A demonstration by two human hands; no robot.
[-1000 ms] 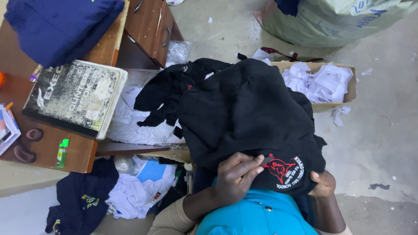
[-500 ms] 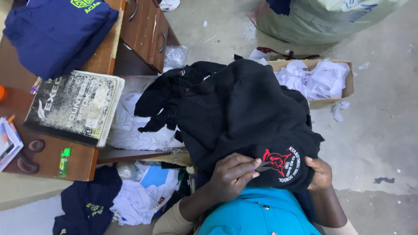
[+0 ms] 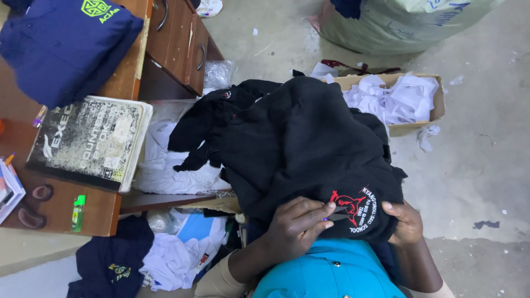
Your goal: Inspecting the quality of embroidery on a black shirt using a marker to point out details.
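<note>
A pile of black garments (image 3: 298, 138) lies in front of me. Its near edge carries a red and white embroidered badge (image 3: 353, 207). My left hand (image 3: 295, 226) presses on the black cloth just left of the badge, fingers curled onto the fabric. My right hand (image 3: 406, 221) grips the garment's edge just right of the badge, thumb on top. A turquoise garment (image 3: 326, 276) lies right below both hands.
To the left stands a wooden desk (image 3: 61, 209) with drawers (image 3: 182, 44), a worn book (image 3: 91, 140), a navy garment (image 3: 66, 47) and a green lighter (image 3: 78, 209). A cardboard box of white scraps (image 3: 397, 99) and a big sack (image 3: 397, 22) stand on the concrete floor. More clothes (image 3: 176, 248) lie under the desk.
Both hands stay on the black garment by the badge. My right thumb has come up over the cloth's edge. The view has shifted slightly.
</note>
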